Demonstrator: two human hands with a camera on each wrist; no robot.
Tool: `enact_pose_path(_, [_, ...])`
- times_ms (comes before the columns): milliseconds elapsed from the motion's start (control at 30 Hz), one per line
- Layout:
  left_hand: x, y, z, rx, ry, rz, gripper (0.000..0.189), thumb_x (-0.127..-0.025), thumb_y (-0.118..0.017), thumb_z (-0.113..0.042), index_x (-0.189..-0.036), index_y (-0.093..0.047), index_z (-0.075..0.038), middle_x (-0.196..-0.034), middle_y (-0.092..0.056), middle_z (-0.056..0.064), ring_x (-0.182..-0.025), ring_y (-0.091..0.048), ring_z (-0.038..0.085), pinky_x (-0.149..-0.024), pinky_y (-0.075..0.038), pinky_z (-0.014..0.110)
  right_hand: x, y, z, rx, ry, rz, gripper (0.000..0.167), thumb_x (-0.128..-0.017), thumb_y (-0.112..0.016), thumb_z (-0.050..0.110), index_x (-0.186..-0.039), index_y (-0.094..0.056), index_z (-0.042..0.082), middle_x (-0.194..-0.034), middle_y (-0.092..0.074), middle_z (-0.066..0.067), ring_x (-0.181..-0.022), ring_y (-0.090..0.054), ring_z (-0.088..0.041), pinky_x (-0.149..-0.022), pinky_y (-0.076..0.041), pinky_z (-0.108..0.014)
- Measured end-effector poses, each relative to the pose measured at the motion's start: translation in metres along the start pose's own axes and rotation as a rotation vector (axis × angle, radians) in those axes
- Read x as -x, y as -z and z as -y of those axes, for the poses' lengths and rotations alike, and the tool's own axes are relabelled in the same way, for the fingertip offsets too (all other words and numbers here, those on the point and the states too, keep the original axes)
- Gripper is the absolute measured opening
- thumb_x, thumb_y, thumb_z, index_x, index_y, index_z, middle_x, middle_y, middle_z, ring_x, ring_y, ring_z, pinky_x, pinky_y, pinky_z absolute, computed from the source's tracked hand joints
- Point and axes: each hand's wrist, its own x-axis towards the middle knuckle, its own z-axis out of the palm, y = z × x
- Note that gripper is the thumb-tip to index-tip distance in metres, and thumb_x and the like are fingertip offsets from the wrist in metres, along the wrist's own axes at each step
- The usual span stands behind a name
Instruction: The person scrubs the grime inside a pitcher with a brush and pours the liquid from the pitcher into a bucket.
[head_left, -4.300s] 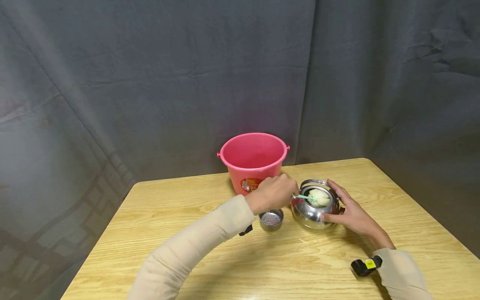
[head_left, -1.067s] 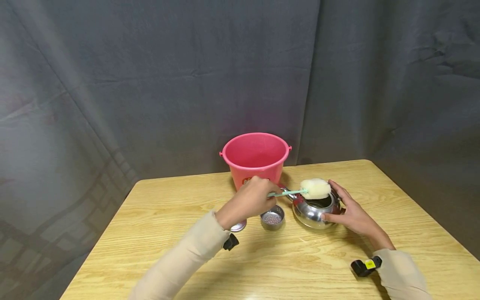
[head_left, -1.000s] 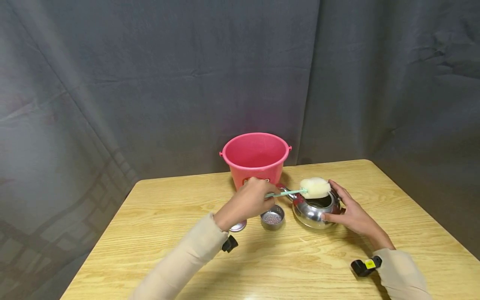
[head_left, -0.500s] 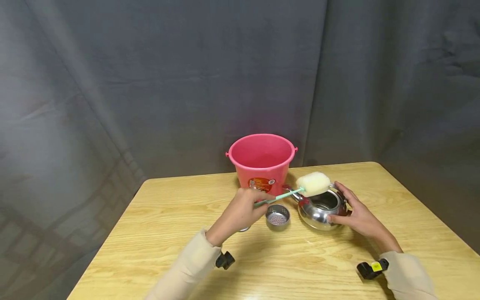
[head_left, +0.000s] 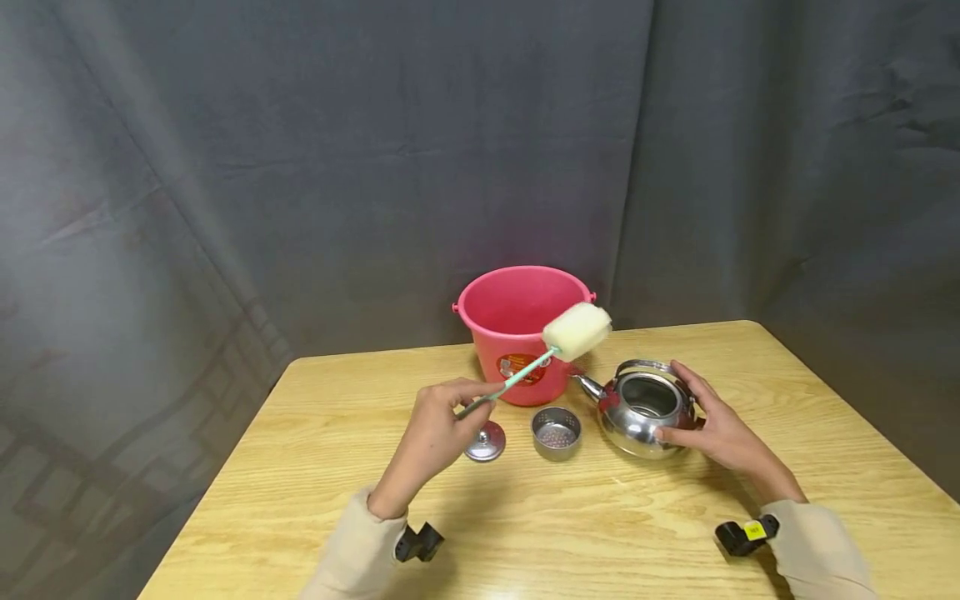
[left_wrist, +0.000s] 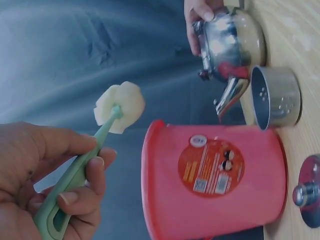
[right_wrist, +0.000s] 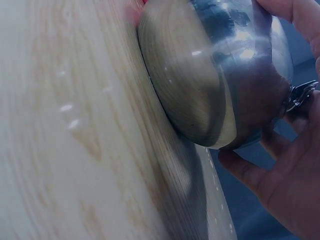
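Pinched by its green handle, a sponge brush (head_left: 577,332) is held up in my left hand (head_left: 433,433), its pale sponge head overlapping the bucket's rim in the head view. In the left wrist view thumb and fingers wrap the handle (left_wrist: 75,175). My right hand (head_left: 720,433) grips the side of a shiny steel kettle (head_left: 630,429), thumb in front and fingers behind. The kettle stands on the table with its mouth uncovered and its spout to the left. Up close, the right wrist view has the fingertips against its rounded body (right_wrist: 215,75).
A pink bucket (head_left: 486,346) with a red label stands behind. Left of the kettle sits a perforated metal strainer cup (head_left: 556,446), and beside it a knobbed steel lid (head_left: 487,446) lies on the wooden table (head_left: 570,533). A grey curtain (head_left: 375,167) hangs behind.
The sponge brush has come out of the kettle's mouth and moved up and left with my left hand, uncovering the lid. My right hand keeps its hold on the kettle.
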Motion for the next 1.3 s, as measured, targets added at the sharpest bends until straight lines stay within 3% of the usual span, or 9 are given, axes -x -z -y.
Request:
enact_pose_path(100, [0.003,0.009,0.003,-0.002,0.015,-0.063,0.026,-0.083,-0.073,0.001,-0.105,-0.077,-0.013,-0.090,-0.071,-0.006,-0.070,-0.056,0.009,-0.049,-0.042,0.020,0.000,0.001,0.000,0.003,-0.002,0.003,0.104,-0.079,-0.081,0.013,-0.156,-0.011,0.012,-0.154,-0.015,-0.027,-0.132,-0.018,-0.058,-0.092,-0.029,-0.072])
enact_pose_path(233, [0.005,0.020,0.008,0.006,0.034,-0.129,0.024,-0.084,-0.071,0.001,-0.105,-0.077,-0.011,-0.091,-0.071,-0.003,-0.069,-0.057,0.011,-0.041,-0.034,0.017,0.001,0.002,0.000,0.003,-0.005,0.003,0.105,-0.078,-0.081,0.013,-0.156,-0.011,0.015,-0.154,-0.014,-0.027,-0.132,-0.018,-0.059,-0.092,-0.029,-0.073])
enact_pose_path(500, [0.014,0.036,0.021,0.033,0.158,-0.201,0.025,-0.088,-0.067,0.001,-0.110,-0.075,-0.010,-0.096,-0.071,0.003,-0.073,-0.060,0.015,-0.040,-0.037,0.017,0.003,0.003,0.000,0.004,-0.022,0.002,0.105,-0.079,-0.081,0.013,-0.156,-0.011,0.013,-0.154,-0.014,-0.027,-0.132,-0.018,-0.059,-0.092,-0.030,-0.072])
enact_pose_path(733, [0.020,0.049,0.035,0.014,0.249,-0.258,0.028,-0.089,-0.064,0.003,-0.113,-0.073,-0.009,-0.101,-0.070,0.007,-0.076,-0.060,0.019,-0.040,-0.033,0.021,0.005,0.006,-0.001,0.001,-0.037,0.003,0.106,-0.078,-0.081,0.013,-0.157,-0.010,0.015,-0.154,-0.014,-0.026,-0.131,-0.018,-0.059,-0.092,-0.030,-0.072])
enact_pose_path(1100, [0.025,0.056,0.066,0.042,0.442,-0.229,0.031,-0.092,-0.059,0.002,-0.120,-0.069,-0.006,-0.110,-0.068,0.015,-0.082,-0.061,0.026,-0.042,-0.036,0.019,0.008,0.006,-0.002,0.013,-0.027,-0.006,0.106,-0.078,-0.081,0.012,-0.157,-0.010,0.017,-0.154,-0.014,-0.027,-0.131,-0.019,-0.060,-0.092,-0.030,-0.070])
enact_pose_path(1300, [0.028,0.053,0.082,0.033,0.521,-0.227,0.032,-0.093,-0.058,0.001,-0.123,-0.067,-0.005,-0.114,-0.066,0.018,-0.085,-0.060,0.028,-0.050,-0.043,0.023,0.008,0.006,-0.004,0.001,-0.029,-0.002,0.106,-0.078,-0.081,0.011,-0.157,-0.010,0.019,-0.155,-0.013,-0.025,-0.133,-0.017,-0.058,-0.092,-0.029,-0.071])
